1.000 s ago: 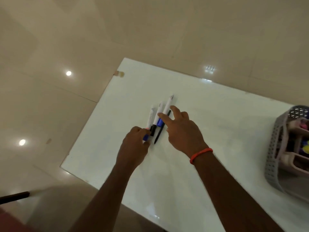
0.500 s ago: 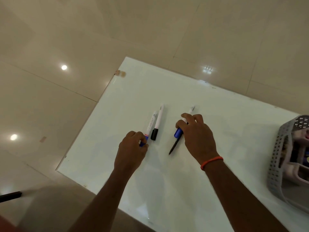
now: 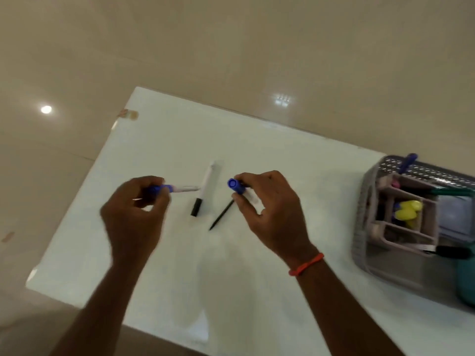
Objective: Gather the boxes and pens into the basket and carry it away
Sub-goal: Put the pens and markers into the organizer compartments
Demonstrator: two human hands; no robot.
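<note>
We see the left hand [image 3: 133, 217] pinching one blue-capped marker [image 3: 177, 188], the right hand [image 3: 272, 214] pinching a second blue-capped marker [image 3: 237, 186] and perhaps the thin black pen [image 3: 220, 217], a black-capped marker [image 3: 204, 191] lying between them, the basket [image 3: 359, 217] at right.

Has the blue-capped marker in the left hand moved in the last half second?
Yes. The blue-capped marker, earlier lying parallel beside the black-capped marker, is now gripped by the left hand and turned crosswise, its white end pointing at that marker.
</note>
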